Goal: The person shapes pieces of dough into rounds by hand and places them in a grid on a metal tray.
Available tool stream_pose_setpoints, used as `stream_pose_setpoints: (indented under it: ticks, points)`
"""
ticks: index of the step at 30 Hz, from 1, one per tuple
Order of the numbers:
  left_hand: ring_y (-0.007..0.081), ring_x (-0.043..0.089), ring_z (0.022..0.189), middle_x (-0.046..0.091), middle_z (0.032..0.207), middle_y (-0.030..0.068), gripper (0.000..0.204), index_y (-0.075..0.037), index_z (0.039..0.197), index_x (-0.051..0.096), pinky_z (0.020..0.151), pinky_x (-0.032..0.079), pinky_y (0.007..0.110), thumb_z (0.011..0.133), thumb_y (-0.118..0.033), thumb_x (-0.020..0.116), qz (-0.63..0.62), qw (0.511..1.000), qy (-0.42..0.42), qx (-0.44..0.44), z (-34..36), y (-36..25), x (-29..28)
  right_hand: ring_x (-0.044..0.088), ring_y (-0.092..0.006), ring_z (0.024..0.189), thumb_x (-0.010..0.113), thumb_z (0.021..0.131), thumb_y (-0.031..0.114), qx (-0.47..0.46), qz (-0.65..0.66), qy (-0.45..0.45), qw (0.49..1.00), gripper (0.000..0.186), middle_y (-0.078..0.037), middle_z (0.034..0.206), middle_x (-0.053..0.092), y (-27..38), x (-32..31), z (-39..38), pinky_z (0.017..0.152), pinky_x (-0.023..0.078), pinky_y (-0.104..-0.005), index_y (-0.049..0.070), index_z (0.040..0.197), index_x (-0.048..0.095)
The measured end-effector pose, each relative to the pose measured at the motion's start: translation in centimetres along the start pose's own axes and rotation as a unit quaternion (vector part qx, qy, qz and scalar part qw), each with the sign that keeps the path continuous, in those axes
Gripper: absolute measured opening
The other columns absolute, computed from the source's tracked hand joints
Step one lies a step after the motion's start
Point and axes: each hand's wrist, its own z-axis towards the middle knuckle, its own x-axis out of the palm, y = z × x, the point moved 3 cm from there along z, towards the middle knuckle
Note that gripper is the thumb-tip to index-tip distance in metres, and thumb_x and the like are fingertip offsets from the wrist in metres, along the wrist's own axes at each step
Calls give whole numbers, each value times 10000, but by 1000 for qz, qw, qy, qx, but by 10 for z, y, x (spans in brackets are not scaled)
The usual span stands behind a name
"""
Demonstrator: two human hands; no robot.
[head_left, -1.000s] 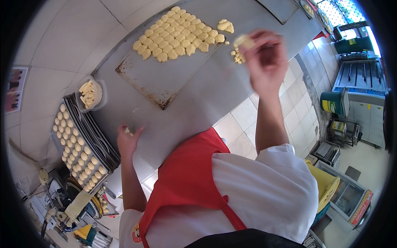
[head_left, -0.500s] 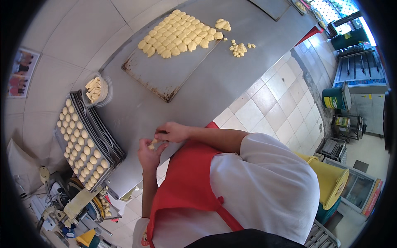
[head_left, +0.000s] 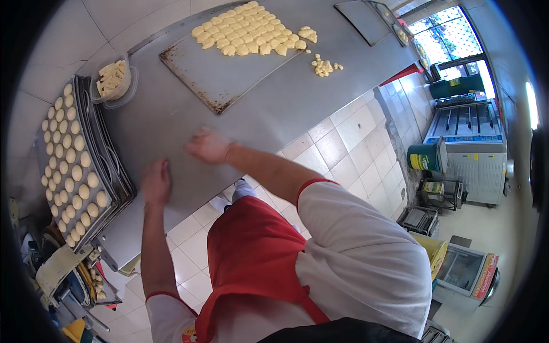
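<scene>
My left hand point(head_left: 155, 182) hovers at or just over the near part of the grey metal worktable point(head_left: 251, 123). It is smeared by motion, so its grip does not show. My right hand point(head_left: 209, 145), farther ahead and to the right, has its fingers curled in; whatever may be inside is hidden. Beyond it lies a flat metal baking tray point(head_left: 209, 80) with dark, worn edges. Rows of pale yellow dough pieces point(head_left: 246, 31) sit close together on its far part. To the left, a clear plastic tub point(head_left: 130, 80) holds pale sticks point(head_left: 110, 79).
A stack of trays point(head_left: 108, 143) stands at the table's left end, its top one bearing round dough balls point(head_left: 69, 155). Past the baking tray are a dough lump point(head_left: 308, 34) and small dough bits point(head_left: 323, 67). Machinery point(head_left: 66, 274) stands at lower left.
My hands have drawn apart from the close pinch in which they held a small pale piece. Both arms now reach farther over the table. The view has shifted.
</scene>
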Motion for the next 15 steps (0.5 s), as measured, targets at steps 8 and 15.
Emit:
stream_pose_setpoints:
  ticks: [8, 15]
  points:
    - [406, 595, 1187, 662, 1204, 177, 301, -97, 1307, 630, 1045, 428, 620, 1013, -147, 585, 17, 994, -83, 65, -57, -53, 21, 615, -281, 929, 733, 821, 188, 33, 79, -76, 993, 183, -71, 852, 629, 60, -6, -68, 845, 491, -452, 115, 953, 629]
    - [405, 602, 1171, 669, 1202, 178, 256, -94, 1226, 695, 1026, 458, 550, 990, -133, 605, -10, 991, -110, 81, -22, 18, 8, 615, -279, 1002, 730, 822, 192, 27, -7, -63, 998, 240, -74, 961, 642, -23, -24, -33, 931, 475, -464, 111, 1032, 647]
